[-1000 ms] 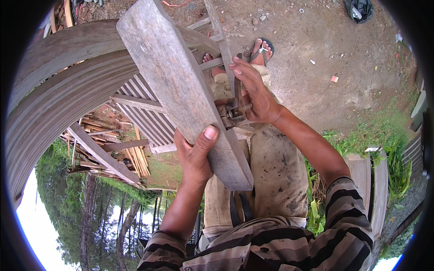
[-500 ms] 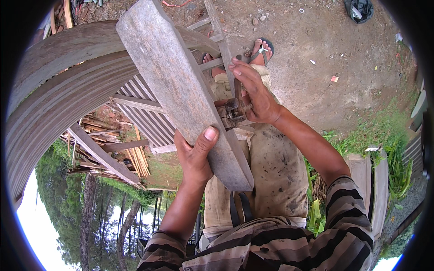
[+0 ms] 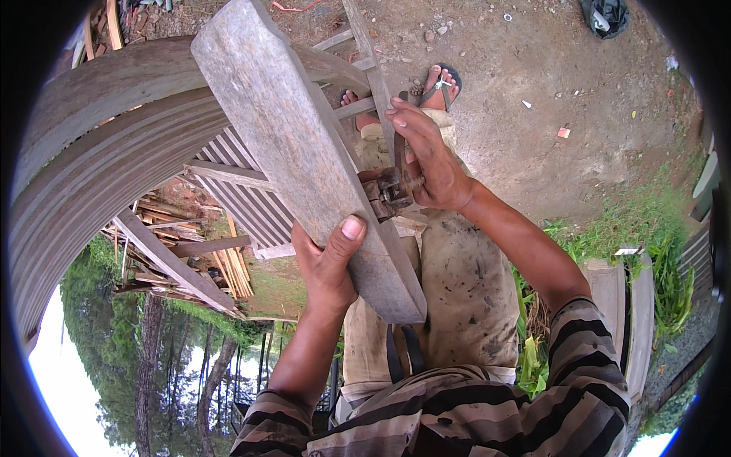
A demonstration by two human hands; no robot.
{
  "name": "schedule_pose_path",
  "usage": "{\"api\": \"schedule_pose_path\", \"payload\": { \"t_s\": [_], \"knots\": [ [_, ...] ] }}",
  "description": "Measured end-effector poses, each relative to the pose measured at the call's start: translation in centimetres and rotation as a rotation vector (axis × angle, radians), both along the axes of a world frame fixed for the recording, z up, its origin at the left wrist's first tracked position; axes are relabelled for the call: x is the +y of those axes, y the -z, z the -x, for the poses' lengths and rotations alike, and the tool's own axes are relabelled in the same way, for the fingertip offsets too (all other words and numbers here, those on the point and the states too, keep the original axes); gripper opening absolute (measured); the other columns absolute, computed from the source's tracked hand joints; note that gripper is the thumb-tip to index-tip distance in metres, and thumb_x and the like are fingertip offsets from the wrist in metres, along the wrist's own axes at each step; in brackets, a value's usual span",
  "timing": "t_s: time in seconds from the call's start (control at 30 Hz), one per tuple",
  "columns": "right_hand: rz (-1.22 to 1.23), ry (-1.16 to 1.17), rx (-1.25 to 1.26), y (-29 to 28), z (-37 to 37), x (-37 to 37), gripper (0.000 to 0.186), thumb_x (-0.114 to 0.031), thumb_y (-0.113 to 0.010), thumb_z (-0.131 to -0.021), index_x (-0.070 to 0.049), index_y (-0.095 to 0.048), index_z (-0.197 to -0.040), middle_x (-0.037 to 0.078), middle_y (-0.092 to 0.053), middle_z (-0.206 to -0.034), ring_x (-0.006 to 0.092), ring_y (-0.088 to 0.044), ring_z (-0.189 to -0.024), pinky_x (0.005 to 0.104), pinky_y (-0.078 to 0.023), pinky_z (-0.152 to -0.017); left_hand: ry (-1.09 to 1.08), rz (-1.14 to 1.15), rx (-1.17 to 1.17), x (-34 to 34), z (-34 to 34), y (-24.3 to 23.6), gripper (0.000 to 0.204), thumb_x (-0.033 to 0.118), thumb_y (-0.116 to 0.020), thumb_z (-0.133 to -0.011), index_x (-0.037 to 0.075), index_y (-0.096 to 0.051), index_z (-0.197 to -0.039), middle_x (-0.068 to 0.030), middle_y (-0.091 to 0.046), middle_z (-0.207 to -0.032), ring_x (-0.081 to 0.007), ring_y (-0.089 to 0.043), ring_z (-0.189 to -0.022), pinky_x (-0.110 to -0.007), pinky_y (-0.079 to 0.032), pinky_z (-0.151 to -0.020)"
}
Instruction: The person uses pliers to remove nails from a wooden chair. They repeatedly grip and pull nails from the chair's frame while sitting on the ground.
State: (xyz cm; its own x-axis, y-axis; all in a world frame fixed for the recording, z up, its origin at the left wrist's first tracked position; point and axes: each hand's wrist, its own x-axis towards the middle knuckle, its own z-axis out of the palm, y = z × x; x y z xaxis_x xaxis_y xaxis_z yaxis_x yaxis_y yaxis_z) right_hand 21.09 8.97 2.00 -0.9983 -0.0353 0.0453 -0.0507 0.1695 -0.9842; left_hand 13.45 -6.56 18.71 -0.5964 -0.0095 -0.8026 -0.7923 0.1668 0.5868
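A long, thick, weathered grey wooden board [image 3: 282, 145] slants across the middle, its near end above my lap. My left hand [image 3: 330, 263] is closed on its left edge near that end, thumb on top and fingers hidden underneath. Against the board's right side sits a rusty metal clamp [image 3: 387, 194] with a screw and an upright dark bar. My right hand [image 3: 432, 156] touches the clamp from the right. Its palm is at the screw end, and its fingers are stretched out along the bar, not wrapped round it.
A curved slatted wooden bench [image 3: 122, 114] fills the left side, close to the board. Beyond it lies a pile of wood scraps [image 3: 179, 236]. A black plastic bag [image 3: 605, 17] lies on the dirt ground at far right. Wooden pieces [image 3: 620, 320] stand by my right elbow.
The board's far end has shifted slightly left, and my left hand has moved a little with it. My right hand stays at the clamp, almost unchanged.
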Motion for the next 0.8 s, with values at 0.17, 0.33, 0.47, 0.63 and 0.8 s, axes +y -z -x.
{"api": "schedule_pose_path", "payload": {
  "t_s": [0.17, 0.33, 0.47, 0.63, 0.8],
  "knots": [
    [-0.002, 0.002, 0.022, 0.1, 0.2, 0.0, 0.113, 0.020, -0.058, -0.050, -0.004, -0.033, -0.158, 0.022, -0.040, -0.150, 0.0473, -0.036, -0.148, 0.0525, -0.033, -0.123, 0.007, -0.018, 0.009, -0.3, -0.1, 0.1, 0.073, 0.042, -0.077, -0.085, -0.005, -0.056, -0.136, -0.0184, -0.066, -0.124, -0.0276, -0.064, -0.114, -0.042, -0.049, -0.102],
    [-0.015, 0.008, 0.040, 0.2, 0.2, 0.0, 0.112, 0.020, -0.059, -0.050, -0.003, -0.034, -0.157, 0.023, -0.042, -0.148, 0.0474, -0.041, -0.144, 0.0525, -0.035, -0.121, 0.000, -0.038, 0.023, -0.4, -0.2, 0.3, 0.072, 0.042, -0.077, -0.084, -0.005, -0.056, -0.135, -0.0169, -0.066, -0.122, -0.0266, -0.064, -0.112, -0.041, -0.050, -0.101],
    [-0.087, 0.015, 0.033, -0.1, 0.2, 0.2, 0.112, 0.019, -0.062, -0.050, -0.003, -0.035, -0.156, 0.023, -0.045, -0.146, 0.0468, -0.045, -0.139, 0.0522, -0.040, -0.115, -0.004, -0.074, 0.037, -0.1, 0.1, 0.2, 0.072, 0.042, -0.078, -0.085, -0.005, -0.056, -0.135, -0.0160, -0.066, -0.121, -0.0260, -0.063, -0.112, -0.041, -0.050, -0.101],
    [-0.133, 0.020, -0.087, -2.1, -0.4, 0.3, 0.112, 0.018, -0.066, -0.052, -0.005, -0.035, -0.157, 0.022, -0.048, -0.142, 0.0456, -0.046, -0.136, 0.0514, -0.041, -0.110, -0.016, -0.035, 0.027, -0.1, -0.2, 0.2, 0.071, 0.041, -0.077, -0.087, -0.004, -0.054, -0.137, -0.0159, -0.065, -0.122, -0.0261, -0.063, -0.113, -0.041, -0.050, -0.100],
    [-0.240, -0.083, -0.445, -5.7, -2.8, 0.2, 0.104, 0.018, -0.062, -0.059, -0.005, -0.035, -0.157, 0.019, -0.054, -0.120, 0.0423, -0.053, -0.119, 0.0496, -0.041, -0.101, -0.084, -0.116, -0.055, -0.7, -0.1, 0.1, 0.066, 0.031, -0.081, -0.089, -0.007, -0.054, -0.136, -0.0164, -0.067, -0.126, -0.0241, -0.064, -0.113, -0.037, -0.047, -0.102]
  ]
}}
